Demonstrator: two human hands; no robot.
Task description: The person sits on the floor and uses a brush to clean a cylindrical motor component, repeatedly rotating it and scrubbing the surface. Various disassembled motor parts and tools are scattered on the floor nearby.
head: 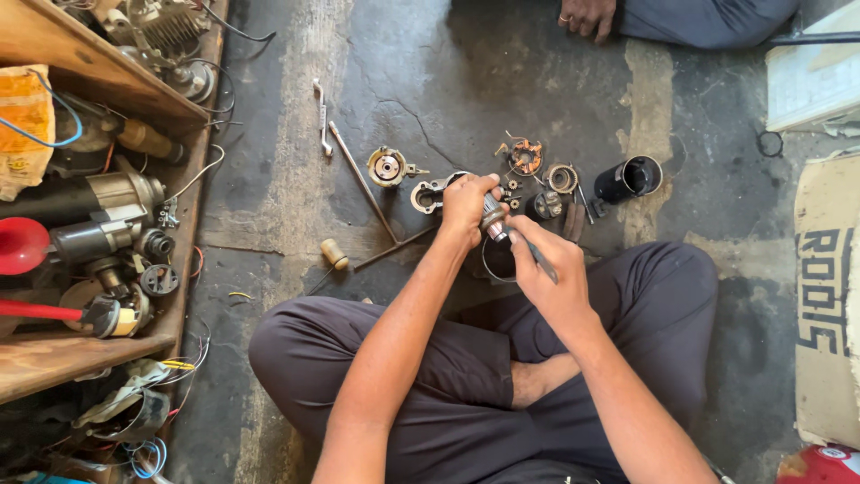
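Observation:
I sit cross-legged on a dark concrete floor. My left hand (pixel 466 208) grips a small metal motor part (pixel 492 218), a shaft-like piece, above my knees. My right hand (pixel 546 260) holds a thin dark tool (pixel 537 258) whose tip meets that part. A thin wire ring (pixel 488 264) hangs below the part. Just beyond my hands lie a metal end housing (pixel 428 194), a round cover with a bearing (pixel 387 167), a copper brush plate (pixel 525 157), a coiled ring (pixel 563 178) and a black cylindrical casing (pixel 629 178).
A long T-shaped wrench (pixel 367 193), a small spanner (pixel 322 115) and a wooden-handled tool (pixel 333 254) lie on the floor to the left. Wooden shelves (pixel 98 72) at far left hold several motors and wires. Another person's hand (pixel 587 16) rests at the top. Cardboard (pixel 824 296) lies right.

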